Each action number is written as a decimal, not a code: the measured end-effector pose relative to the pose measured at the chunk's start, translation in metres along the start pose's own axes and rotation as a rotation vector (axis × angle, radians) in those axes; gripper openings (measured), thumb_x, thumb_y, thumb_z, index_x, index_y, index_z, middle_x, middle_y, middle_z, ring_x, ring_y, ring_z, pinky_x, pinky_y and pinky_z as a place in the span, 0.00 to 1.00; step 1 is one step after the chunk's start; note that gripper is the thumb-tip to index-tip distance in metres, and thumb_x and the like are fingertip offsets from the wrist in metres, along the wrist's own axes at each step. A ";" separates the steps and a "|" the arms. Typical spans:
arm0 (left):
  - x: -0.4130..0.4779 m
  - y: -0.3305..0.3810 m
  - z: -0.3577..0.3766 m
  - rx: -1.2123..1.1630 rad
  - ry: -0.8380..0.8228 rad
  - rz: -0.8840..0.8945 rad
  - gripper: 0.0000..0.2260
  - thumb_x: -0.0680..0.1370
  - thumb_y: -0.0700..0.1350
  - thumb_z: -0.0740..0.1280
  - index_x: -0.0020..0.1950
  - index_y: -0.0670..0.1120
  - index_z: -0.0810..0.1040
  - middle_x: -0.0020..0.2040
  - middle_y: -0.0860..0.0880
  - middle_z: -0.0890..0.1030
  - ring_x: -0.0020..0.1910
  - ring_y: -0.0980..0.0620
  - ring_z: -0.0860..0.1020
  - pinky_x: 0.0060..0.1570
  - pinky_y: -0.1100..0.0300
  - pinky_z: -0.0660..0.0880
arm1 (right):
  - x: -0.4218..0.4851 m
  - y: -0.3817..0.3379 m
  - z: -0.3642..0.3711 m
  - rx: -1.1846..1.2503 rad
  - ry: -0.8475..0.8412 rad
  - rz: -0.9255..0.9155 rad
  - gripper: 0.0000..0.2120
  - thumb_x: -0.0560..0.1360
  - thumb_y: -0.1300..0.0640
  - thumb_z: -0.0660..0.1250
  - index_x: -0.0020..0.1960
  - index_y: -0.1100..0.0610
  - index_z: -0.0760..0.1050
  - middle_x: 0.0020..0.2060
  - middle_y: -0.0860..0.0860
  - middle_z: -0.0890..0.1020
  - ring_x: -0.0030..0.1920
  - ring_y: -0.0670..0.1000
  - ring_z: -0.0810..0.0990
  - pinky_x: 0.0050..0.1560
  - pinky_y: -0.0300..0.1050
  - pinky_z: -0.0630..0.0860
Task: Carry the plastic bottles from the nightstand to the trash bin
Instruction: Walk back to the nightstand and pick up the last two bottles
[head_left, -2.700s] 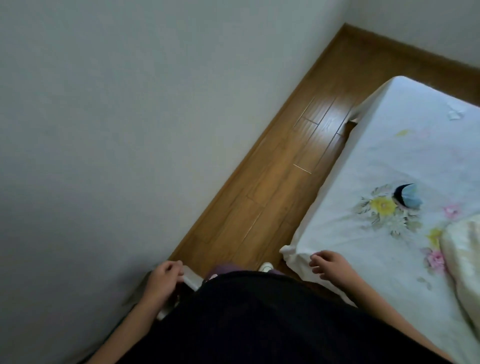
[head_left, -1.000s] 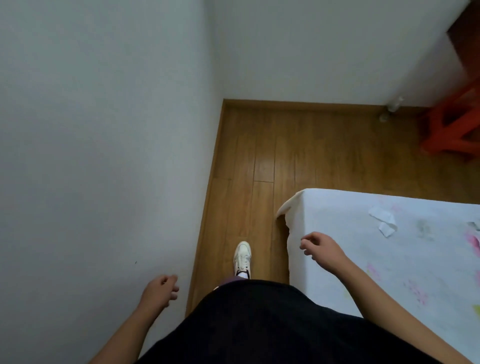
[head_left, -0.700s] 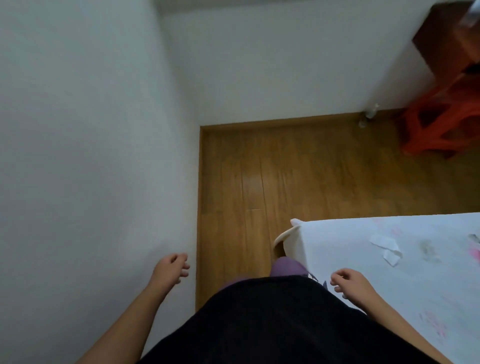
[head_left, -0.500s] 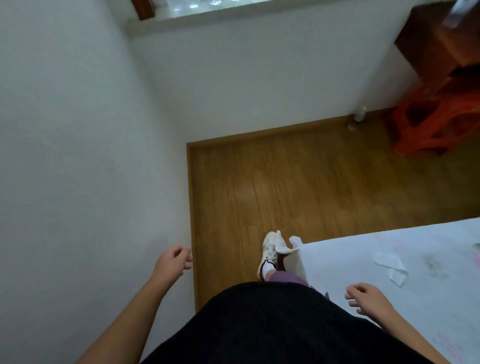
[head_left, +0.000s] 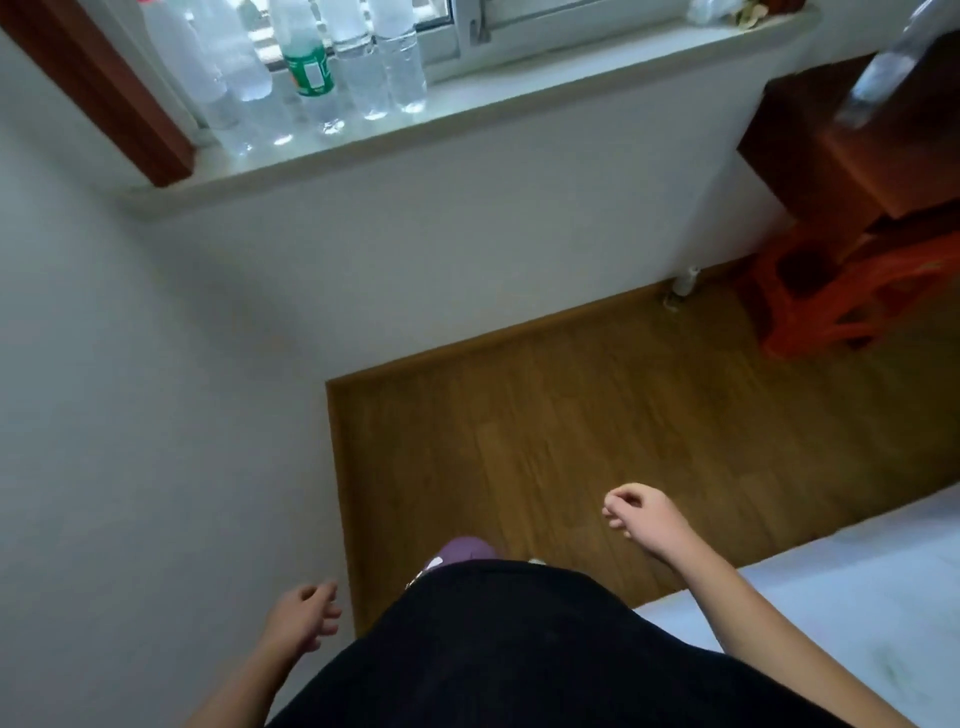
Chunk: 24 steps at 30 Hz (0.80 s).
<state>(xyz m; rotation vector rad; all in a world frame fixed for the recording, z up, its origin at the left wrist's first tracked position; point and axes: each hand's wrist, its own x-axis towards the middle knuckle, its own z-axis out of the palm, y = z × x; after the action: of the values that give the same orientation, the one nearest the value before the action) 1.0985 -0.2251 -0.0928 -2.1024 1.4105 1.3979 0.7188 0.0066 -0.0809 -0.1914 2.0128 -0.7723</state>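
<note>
newly revealed bottle (head_left: 878, 67), seemingly tilted, on nightstand (head_left: 852, 166).

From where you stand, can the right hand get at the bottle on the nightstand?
Probably not yet. The right hand hangs empty over bare floor, well short of the bottle on the nightstand. Nothing blocks the way; a few steps should do.

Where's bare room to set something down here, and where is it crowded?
Free: the wood floor between the wall corner and the bed, and the windowsill right of the bottles. Crowded: the sill's left end, packed with those bottles, and the floor corner by the orange stool. Both hands look empty.
</note>
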 end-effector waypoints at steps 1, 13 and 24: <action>0.006 0.017 0.000 0.025 -0.008 -0.001 0.12 0.84 0.45 0.62 0.52 0.36 0.77 0.40 0.39 0.80 0.30 0.47 0.74 0.28 0.59 0.65 | 0.009 -0.013 -0.007 0.010 0.007 -0.018 0.05 0.77 0.55 0.67 0.46 0.53 0.81 0.43 0.52 0.86 0.46 0.53 0.85 0.51 0.52 0.80; 0.078 0.338 0.077 0.589 -0.208 0.432 0.13 0.82 0.49 0.65 0.45 0.41 0.83 0.39 0.45 0.86 0.40 0.44 0.83 0.40 0.53 0.76 | 0.079 -0.002 -0.096 0.290 0.276 0.349 0.08 0.78 0.55 0.65 0.47 0.57 0.81 0.44 0.56 0.85 0.46 0.57 0.84 0.44 0.47 0.76; 0.016 0.563 0.288 1.017 -0.426 0.774 0.10 0.82 0.51 0.64 0.46 0.48 0.81 0.42 0.46 0.85 0.40 0.47 0.85 0.37 0.55 0.78 | 0.031 0.093 -0.124 0.755 0.546 0.677 0.09 0.80 0.57 0.63 0.47 0.60 0.79 0.44 0.58 0.84 0.47 0.60 0.84 0.45 0.50 0.78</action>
<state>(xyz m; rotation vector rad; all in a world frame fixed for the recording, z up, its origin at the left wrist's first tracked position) 0.4750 -0.3311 -0.0921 -0.6105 2.1600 0.8605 0.6157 0.1221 -0.1139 1.1782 1.9082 -1.1288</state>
